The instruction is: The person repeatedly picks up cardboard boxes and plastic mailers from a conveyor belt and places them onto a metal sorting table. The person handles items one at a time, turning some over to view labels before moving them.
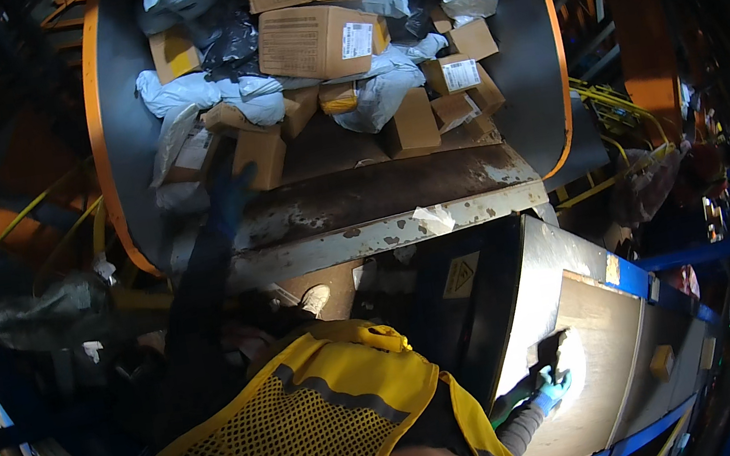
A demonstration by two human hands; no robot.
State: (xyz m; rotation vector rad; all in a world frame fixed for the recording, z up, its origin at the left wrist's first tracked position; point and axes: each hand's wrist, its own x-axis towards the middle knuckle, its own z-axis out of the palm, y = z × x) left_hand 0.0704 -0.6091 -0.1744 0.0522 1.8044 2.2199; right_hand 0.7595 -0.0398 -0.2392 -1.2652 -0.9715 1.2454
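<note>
My left hand [233, 189], in a dark blue glove, reaches to the lower left of a heap of parcels. Its fingers overlap the left edge of a small cardboard box [261, 158]; shade hides whether they grip it. On my right, my gloved right hand [553, 389] is over a brightly lit conveyor surface [594, 363]. Glare and a dark shadow around its fingers hide whether it holds anything. Before me, the heap includes a large printed carton [295, 44], a grey plastic mailer [380, 95] and an upright brown box [413, 123].
Orange-edged chute walls [97, 126] flank the heap. A worn metal lip [373, 234] runs along its front, with torn white paper [434, 219] on it. A small box [662, 362] lies farther along the conveyor. Yellow rails [628, 96] stand at right.
</note>
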